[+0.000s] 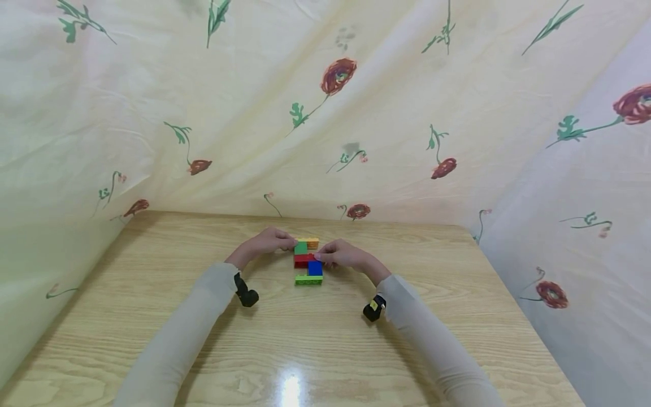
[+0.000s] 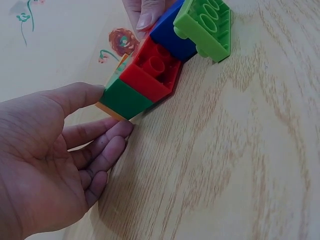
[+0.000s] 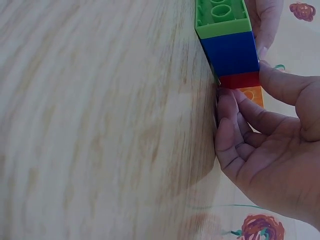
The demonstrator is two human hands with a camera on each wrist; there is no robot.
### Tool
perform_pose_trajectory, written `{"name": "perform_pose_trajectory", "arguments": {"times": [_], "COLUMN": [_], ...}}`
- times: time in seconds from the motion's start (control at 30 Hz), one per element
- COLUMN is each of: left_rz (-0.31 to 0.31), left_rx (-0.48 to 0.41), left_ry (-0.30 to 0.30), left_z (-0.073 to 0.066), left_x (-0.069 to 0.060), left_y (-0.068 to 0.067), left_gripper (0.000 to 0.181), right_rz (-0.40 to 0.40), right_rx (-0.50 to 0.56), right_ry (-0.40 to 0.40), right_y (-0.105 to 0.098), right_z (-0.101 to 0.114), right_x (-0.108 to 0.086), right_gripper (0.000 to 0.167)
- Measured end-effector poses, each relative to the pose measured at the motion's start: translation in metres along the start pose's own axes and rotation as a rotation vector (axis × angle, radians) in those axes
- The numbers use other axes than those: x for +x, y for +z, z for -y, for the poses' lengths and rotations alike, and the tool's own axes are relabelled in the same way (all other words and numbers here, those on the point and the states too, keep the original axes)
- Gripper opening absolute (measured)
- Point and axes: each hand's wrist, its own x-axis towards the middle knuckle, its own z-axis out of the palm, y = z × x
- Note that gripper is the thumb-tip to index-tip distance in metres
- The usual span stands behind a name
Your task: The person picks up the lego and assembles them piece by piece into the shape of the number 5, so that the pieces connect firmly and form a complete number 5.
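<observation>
A joined stack of toy building bricks lies on its side in the middle of the table. From far to near in the head view it runs orange brick (image 1: 312, 242), green brick (image 1: 300, 249), red brick (image 1: 303, 261), blue brick (image 1: 315, 268) and light green brick (image 1: 308, 280). My left hand (image 1: 268, 242) pinches the far end at the green brick (image 2: 126, 100), thumb above and fingers below. From the other side, my right hand (image 1: 344, 255) grips the red brick (image 3: 241, 80) between thumb and fingers. Hollow undersides of the red and light green bricks show in the left wrist view.
The bricks rest on a light wooden table (image 1: 305, 345). Behind it and at both sides hangs a cream cloth (image 1: 244, 113) with printed red flowers. Each wrist wears a small black camera (image 1: 247, 295). A light glares off the near tabletop.
</observation>
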Motion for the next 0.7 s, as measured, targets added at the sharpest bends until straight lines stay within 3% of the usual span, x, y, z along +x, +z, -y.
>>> {"name": "perform_pose_trajectory", "arguments": {"times": [0.7], "left_rz": [-0.019], "left_rx": [-0.001], "left_ry": [-0.027], "left_z": [-0.0027], "left_x": [0.0001], "left_y": [0.002], "left_gripper": [0.042], "right_rz": [-0.022], "right_rx": [-0.002], "right_ry": [0.008], "right_y": [0.0025], "right_z": [0.0021], "right_x": [-0.0028], "right_gripper": [0.031]}}
